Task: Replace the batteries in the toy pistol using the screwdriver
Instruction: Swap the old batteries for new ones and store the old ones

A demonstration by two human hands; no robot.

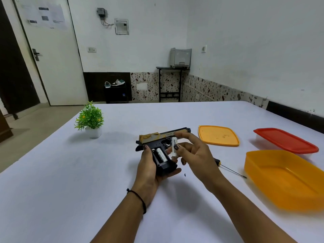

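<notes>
My left hand (149, 165) grips the black and gold toy pistol (156, 139) by its handle, just above the white table (87, 181). The grip's battery bay is open, with a white battery (161, 154) lying in it beside an empty slot. Between thumb and fingers, my right hand (194, 155) pinches a second white battery (174, 146), held upright right next to the bay. The screwdriver (231, 170) lies on the table behind my right hand, its tip pointing at the yellow tub. A tiny dark screw (184, 175) rests on the table below the pistol.
An open yellow tub (284, 178) stands at the right, its orange lid (218, 135) lying flat farther back. A red-lidded container (285, 140) sits at the far right. A small green potted plant (91, 120) stands at the table's left edge.
</notes>
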